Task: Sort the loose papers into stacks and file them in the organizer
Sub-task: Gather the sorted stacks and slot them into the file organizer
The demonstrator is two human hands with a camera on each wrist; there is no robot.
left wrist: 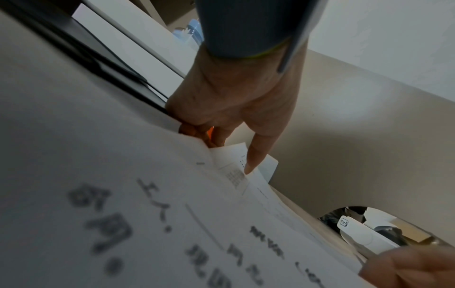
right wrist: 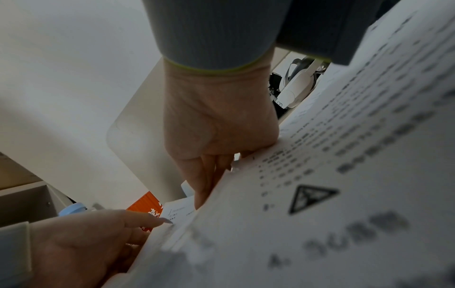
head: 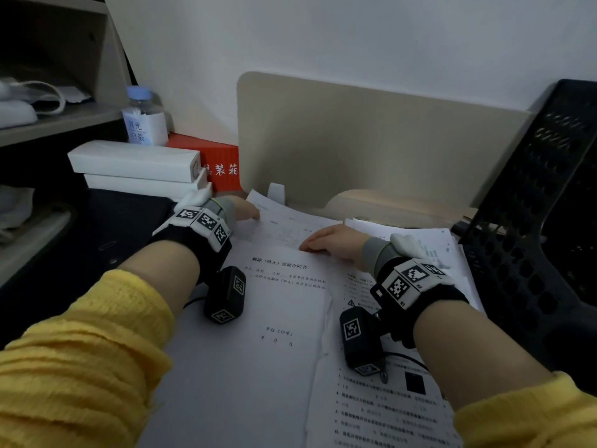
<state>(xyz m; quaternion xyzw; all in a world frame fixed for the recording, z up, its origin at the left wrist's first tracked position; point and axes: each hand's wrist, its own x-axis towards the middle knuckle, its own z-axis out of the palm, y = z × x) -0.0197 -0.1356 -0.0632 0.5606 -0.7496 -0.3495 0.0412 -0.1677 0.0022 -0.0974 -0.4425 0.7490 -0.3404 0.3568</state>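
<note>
Loose printed papers cover the desk. A contract sheet (head: 284, 302) lies on top in the middle, over a further sheet (head: 281, 218) that reaches the divider. My left hand (head: 248, 210) pinches the left edge of these sheets, thumb (left wrist: 248, 167) on top and the other fingers curled beneath. My right hand (head: 326, 242) rests flat on the same sheets, fingers straight and pointing left. A second pile of question sheets (head: 387, 412) lies under my right forearm. The black mesh organizer (head: 533, 221) leans at the right. In the right wrist view, both the right hand (right wrist: 216, 126) and the left hand (right wrist: 86, 239) show.
A beige divider panel (head: 355, 140) stands behind the papers. Two white boxes (head: 135, 160), a red box (head: 219, 163) and a bottle (head: 143, 118) sit at the back left. A dark binder (head: 106, 234) lies left of the papers, below a shelf (head: 58, 121).
</note>
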